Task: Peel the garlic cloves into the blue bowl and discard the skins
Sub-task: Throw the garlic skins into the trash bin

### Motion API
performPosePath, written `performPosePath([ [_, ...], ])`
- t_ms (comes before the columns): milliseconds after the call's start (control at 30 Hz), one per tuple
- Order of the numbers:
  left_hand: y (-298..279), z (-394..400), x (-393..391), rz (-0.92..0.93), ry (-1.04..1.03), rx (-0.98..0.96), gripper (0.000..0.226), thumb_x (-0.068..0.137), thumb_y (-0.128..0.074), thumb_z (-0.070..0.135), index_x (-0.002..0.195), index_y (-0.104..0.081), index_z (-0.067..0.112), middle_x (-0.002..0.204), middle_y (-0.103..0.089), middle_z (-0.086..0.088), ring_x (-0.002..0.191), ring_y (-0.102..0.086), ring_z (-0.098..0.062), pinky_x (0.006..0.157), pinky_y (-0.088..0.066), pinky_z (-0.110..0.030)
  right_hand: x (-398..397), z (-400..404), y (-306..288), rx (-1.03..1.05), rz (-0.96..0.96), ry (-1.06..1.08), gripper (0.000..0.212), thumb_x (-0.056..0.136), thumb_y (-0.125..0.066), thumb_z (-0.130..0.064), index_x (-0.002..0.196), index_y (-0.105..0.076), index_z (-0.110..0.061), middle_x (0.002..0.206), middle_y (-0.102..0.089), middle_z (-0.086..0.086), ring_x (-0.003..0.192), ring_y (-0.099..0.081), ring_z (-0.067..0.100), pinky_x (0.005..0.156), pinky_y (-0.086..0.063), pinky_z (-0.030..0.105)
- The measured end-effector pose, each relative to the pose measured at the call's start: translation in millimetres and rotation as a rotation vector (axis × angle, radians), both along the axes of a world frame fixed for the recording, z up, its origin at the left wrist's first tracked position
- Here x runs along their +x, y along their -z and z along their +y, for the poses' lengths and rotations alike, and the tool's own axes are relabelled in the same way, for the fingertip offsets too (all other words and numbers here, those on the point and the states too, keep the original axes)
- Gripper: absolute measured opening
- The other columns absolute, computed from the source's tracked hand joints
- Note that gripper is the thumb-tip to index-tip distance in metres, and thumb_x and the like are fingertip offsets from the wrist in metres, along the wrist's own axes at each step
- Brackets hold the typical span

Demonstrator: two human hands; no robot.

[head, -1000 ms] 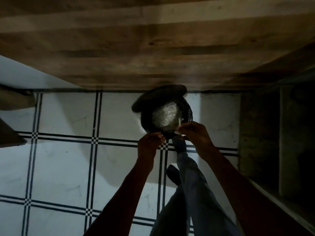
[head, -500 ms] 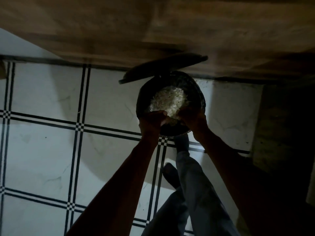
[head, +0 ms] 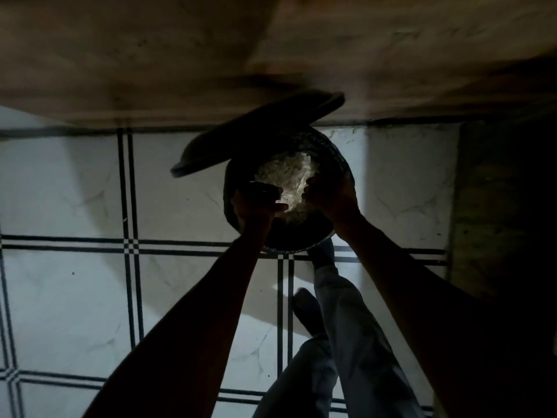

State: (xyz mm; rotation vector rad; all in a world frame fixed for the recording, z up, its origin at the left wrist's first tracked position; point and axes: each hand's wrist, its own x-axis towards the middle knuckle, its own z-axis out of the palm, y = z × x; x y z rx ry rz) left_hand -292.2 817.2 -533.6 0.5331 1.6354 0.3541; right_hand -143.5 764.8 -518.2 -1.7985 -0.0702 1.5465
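Note:
A black pedal bin point(head: 337, 158) stands on the tiled floor with its lid point(head: 256, 137) raised to the left. A pale heap of garlic skins point(head: 286, 173) lies inside it. Both my hands hover over the bin's opening as dark silhouettes. My left hand point(head: 256, 206) has its fingers curled, and what it holds is hidden. My right hand point(head: 328, 197) points bunched fingertips down at the skins; I cannot make out whether it pinches any. The blue bowl and the cloves are out of view.
A wooden cabinet front point(head: 271, 55) runs across the top, just behind the bin. White floor tiles with black lines point(head: 75, 282) spread left. One shoe point(head: 322, 254) sits at the bin's base, the other point(head: 306, 309) behind it. A dark cupboard side point(head: 497, 206) stands right.
The view has closed in on the bin and the lid has swung further open. Both hands have moved from the near rim to above the skins inside.

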Motion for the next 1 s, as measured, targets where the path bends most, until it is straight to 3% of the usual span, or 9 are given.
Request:
performPosePath([
  [133, 9, 8, 3, 0.154, 0.244, 0.052, 0.018, 0.096, -0.073, 0.016, 0.104, -0.063, 0.003, 0.076, -0.067, -0.005, 0.046, -0.062, -0.006, 0.044, -0.049, -0.022, 1, 3, -12, -0.049, -0.054, 0.011, 0.015, 0.100, -0.063, 0.005, 0.112, -0.067, 0.013, 0.078, -0.063, 0.004, 0.051, -0.063, 0.002, 0.057, -0.053, 0.022],
  [300, 60, -7, -22, 0.403, 0.409, 0.219, 0.058, 0.078, -0.068, 0.076, 0.100, -0.069, 0.022, 0.089, -0.076, -0.011, 0.086, -0.074, -0.028, 0.082, -0.061, -0.044, -1, -7, -21, -0.081, -0.034, 0.049, 0.020, 0.103, -0.057, 0.005, 0.115, -0.062, 0.019, 0.087, -0.065, 0.020, 0.056, -0.063, 0.013, 0.060, -0.052, 0.026],
  [367, 28, -13, -15, 0.443, 0.438, 0.265, 0.084, 0.067, -0.060, 0.092, 0.105, -0.071, 0.018, 0.094, -0.076, -0.006, 0.090, -0.074, -0.027, 0.086, -0.061, -0.046, -1, -16, -28, -0.022, -0.090, -0.005, 0.023, 0.101, -0.058, 0.007, 0.118, -0.062, 0.022, 0.110, -0.068, 0.035, 0.078, -0.069, 0.035, 0.077, -0.058, 0.044],
  [467, -45, -17, 8, 0.343, 0.594, 0.233, 0.052, 0.088, -0.073, 0.053, 0.122, -0.070, 0.013, 0.117, -0.070, 0.002, 0.108, -0.066, -0.019, 0.100, -0.049, -0.030, -2, -25, -47, 0.033, -0.131, -0.006, 0.026, 0.102, -0.064, -0.006, 0.111, -0.066, 0.018, 0.112, -0.069, 0.037, 0.106, -0.067, 0.052, 0.095, -0.054, 0.060],
  [533, -75, -20, 12, 0.211, 0.636, 0.185, 0.040, 0.098, -0.069, 0.035, 0.133, -0.067, 0.014, 0.130, -0.066, -0.001, 0.119, -0.061, -0.018, 0.100, -0.048, -0.031, 2, -29, -69, 0.068, -0.215, -0.040, 0.031, 0.104, -0.064, -0.030, 0.113, -0.072, -0.001, 0.107, -0.075, 0.016, 0.109, -0.071, 0.034, 0.100, -0.056, 0.047],
  [600, -108, -29, 16, 0.135, 0.669, 0.226, 0.042, 0.099, -0.066, 0.039, 0.136, -0.066, 0.018, 0.134, -0.065, 0.000, 0.123, -0.059, -0.017, 0.101, -0.051, -0.032, 10, -39, -96, 0.112, -0.335, -0.067, 0.030, 0.102, -0.064, -0.043, 0.114, -0.070, -0.016, 0.108, -0.074, 0.000, 0.106, -0.069, 0.020, 0.096, -0.056, 0.037],
  [667, -147, -41, 22, 0.140, 0.768, 0.327, 0.040, 0.101, -0.065, 0.039, 0.134, -0.067, 0.017, 0.130, -0.066, 0.003, 0.119, -0.060, -0.014, 0.094, -0.049, -0.022, 23, -55, -131, 0.178, -0.457, -0.111, 0.033, 0.104, -0.063, -0.040, 0.126, -0.064, -0.015, 0.123, -0.070, 0.006, 0.110, -0.066, 0.019, 0.092, -0.056, 0.035],
  [767, -214, -56, 37, 0.117, 0.897, 0.488, 0.023, 0.099, -0.067, 0.037, 0.119, -0.069, 0.024, 0.120, -0.069, 0.003, 0.113, -0.064, -0.017, 0.099, -0.051, -0.032, 50, -90, -197, 0.222, -0.662, -0.123, 0.042, 0.104, -0.064, -0.029, 0.140, -0.056, -0.008, 0.139, -0.060, 0.012, 0.113, -0.062, 0.019, 0.089, -0.048, 0.027],
  [1000, -391, -138, 120, -0.116, 1.163, 0.765, 0.016, 0.100, -0.067, 0.026, 0.110, -0.071, 0.015, 0.103, -0.073, 0.002, 0.092, -0.066, -0.002, 0.071, -0.050, -0.009, 102, -232, -401, 0.220, -0.967, 0.052, 0.033, 0.105, -0.060, -0.026, 0.135, -0.059, -0.013, 0.131, -0.060, 0.002, 0.106, -0.059, 0.010, 0.085, -0.054, 0.022],
])
